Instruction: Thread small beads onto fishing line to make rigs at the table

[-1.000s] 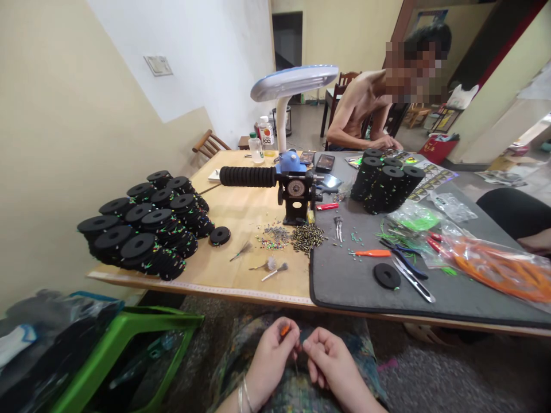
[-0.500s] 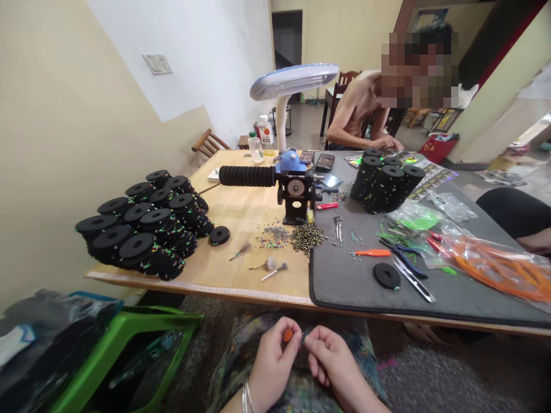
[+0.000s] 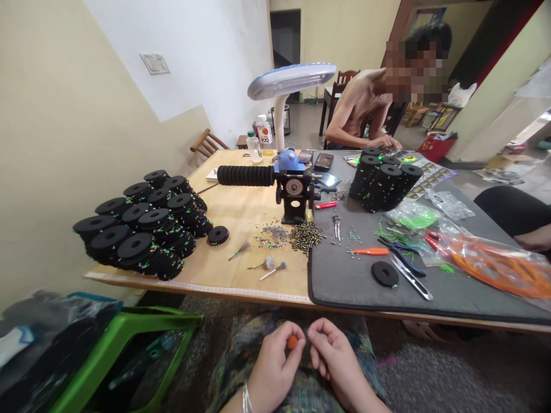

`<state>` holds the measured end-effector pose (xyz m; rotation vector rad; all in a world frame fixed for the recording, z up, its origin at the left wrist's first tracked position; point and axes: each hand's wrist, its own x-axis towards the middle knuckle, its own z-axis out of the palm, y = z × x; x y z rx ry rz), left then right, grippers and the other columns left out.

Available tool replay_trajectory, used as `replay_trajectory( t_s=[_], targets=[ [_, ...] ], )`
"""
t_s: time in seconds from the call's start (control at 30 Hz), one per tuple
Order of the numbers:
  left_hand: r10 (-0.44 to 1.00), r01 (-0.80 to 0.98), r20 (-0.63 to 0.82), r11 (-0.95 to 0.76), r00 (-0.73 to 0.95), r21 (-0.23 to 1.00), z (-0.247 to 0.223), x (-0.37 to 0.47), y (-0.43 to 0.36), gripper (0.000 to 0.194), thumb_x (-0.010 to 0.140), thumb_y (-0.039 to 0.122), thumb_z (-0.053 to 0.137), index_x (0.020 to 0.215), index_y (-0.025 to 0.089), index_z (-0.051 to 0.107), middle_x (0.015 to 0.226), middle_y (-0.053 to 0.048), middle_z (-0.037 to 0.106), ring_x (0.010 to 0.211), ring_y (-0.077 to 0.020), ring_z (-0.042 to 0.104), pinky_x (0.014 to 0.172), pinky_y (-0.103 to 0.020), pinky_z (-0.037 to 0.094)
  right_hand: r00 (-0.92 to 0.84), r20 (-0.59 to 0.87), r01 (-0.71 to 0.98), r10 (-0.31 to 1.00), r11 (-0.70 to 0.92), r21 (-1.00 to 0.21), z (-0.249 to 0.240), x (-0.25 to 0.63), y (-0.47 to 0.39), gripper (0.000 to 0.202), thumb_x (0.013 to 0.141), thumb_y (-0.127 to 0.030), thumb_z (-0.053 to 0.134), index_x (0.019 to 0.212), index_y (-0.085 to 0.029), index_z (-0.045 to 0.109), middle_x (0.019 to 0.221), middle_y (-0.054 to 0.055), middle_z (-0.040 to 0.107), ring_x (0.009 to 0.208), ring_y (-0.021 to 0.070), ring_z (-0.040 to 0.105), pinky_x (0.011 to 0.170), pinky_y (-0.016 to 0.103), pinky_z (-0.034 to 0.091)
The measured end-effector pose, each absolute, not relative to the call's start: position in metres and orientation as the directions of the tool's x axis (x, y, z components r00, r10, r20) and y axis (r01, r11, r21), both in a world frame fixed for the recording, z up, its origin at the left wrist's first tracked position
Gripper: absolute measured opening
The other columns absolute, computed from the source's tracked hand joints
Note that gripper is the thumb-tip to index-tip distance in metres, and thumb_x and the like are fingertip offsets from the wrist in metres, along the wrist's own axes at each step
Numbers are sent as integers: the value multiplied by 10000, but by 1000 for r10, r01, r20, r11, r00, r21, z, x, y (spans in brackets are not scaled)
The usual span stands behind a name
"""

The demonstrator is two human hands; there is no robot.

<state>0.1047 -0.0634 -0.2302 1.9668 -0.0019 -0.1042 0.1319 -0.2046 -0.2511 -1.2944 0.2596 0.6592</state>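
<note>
Above my lap, just in front of the table's edge, my left hand (image 3: 272,362) is closed in a pinch around a small round orange piece (image 3: 293,342). It is too small to name more exactly. Close beside it, my right hand (image 3: 334,351) has thumb and forefinger pressed together. Whatever the right fingertips hold, perhaps something very thin, cannot be made out. A small gap separates the two sets of fingertips. Nearest on the table are a black foam ring (image 3: 384,274), steel tweezers (image 3: 411,277) and small brushes (image 3: 272,271).
Stacked black foam spools (image 3: 135,248) fill the table's left side; more spools (image 3: 379,183) stand on the grey mat (image 3: 340,287). A winding device (image 3: 294,198) and lamp (image 3: 293,80) stand mid-table, behind loose beads (image 3: 306,236). A green stool (image 3: 124,327) is at left. A person sits opposite.
The left hand has turned slightly, and the orange piece sits a little lower and further right. My right fingertips have risen slightly. The camera view has shifted a little.
</note>
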Motion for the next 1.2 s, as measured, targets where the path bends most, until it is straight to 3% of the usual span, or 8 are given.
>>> replay_trajectory(
  t_s=[0.27,0.57,0.8,1.03,1.2],
  targets=[
    [-64,95,-135,-429,989,898,-227,106,-67,102,803,159,514,727,179,580,640,4,576,611,-148,531,602,-230,394,855,-439,-488,277,140,-861,-256,133,-208,505,710,-692,605,772,-222,430,370,-112,473,313,35,245,336,148,129],
    [-7,138,-158,-455,987,880,-232,108,-70,115,758,160,530,680,161,614,539,27,546,478,-105,456,475,-199,324,895,-306,-365,325,138,-921,-266,127,-206,462,791,-663,551,766,-222,418,408,-126,404,361,55,269,389,176,183],
    [24,140,-141,-378,990,915,-230,110,-66,141,785,224,590,720,164,700,647,-25,691,588,-150,588,567,-214,419,880,-288,-348,377,100,-932,-257,131,-208,431,791,-632,556,773,-215,449,473,-110,381,429,78,294,440,196,233],
    [82,134,-116,-286,990,949,-227,114,-56,176,857,324,550,861,180,650,749,-22,680,677,-168,608,630,-233,450,880,-252,-173,404,-221,-960,-248,130,-210,176,760,-297,543,638,-193,469,546,-73,376,530,101,334,525,227,274],
    [127,111,-75,-310,989,944,-230,115,-57,222,901,332,469,867,188,634,824,-44,688,789,-201,631,708,-266,454,910,-171,-52,378,-305,-951,-241,128,-211,109,691,-178,448,601,-212,397,543,-64,386,537,110,367,526,235,267]
  ],
)
